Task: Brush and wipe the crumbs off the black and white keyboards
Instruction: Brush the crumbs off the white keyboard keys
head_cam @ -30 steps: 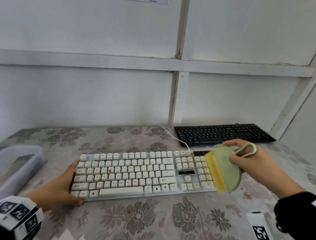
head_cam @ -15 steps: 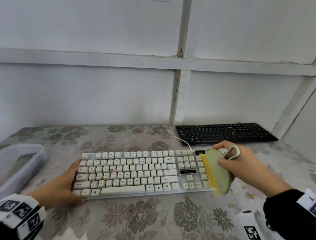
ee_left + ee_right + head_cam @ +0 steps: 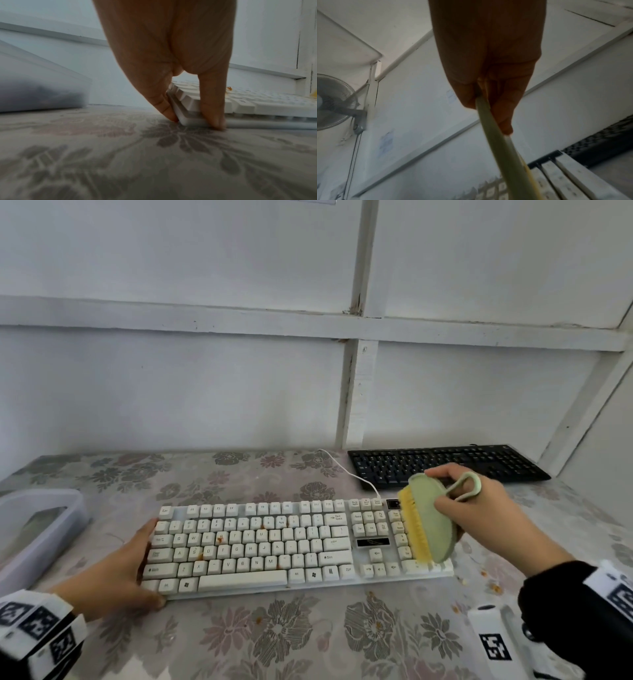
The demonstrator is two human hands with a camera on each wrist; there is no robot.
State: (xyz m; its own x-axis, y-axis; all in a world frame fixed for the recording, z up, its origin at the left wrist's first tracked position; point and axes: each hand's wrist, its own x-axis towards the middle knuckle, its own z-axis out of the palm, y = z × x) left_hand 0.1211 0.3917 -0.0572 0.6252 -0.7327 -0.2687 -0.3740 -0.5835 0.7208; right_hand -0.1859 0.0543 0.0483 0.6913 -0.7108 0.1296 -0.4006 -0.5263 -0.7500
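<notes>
The white keyboard (image 3: 260, 542) lies across the middle of the table, with orange crumbs (image 3: 219, 539) on its letter keys. My left hand (image 3: 126, 570) braces its left end, fingers straight along the side and thumb at the front corner (image 3: 197, 121). My right hand (image 3: 479, 508) grips a green oval brush (image 3: 431, 522) with yellow bristles, tilted on edge. The bristles touch the number pad at the keyboard's right end. The black keyboard (image 3: 445, 463) sits at the back right against the wall, untouched. In the right wrist view my fingers pinch the brush (image 3: 496, 135) edge-on.
A translucent plastic bin (image 3: 41, 529) stands at the left table edge. Loose crumbs (image 3: 493, 587) lie on the flowered tablecloth right of the white keyboard. The white keyboard's cable (image 3: 346, 470) runs back toward the wall. A wall fan (image 3: 332, 102) hangs high up.
The brush has moved left from the keyboard's right edge onto the number pad. My left hand has stayed at the keyboard's left end.
</notes>
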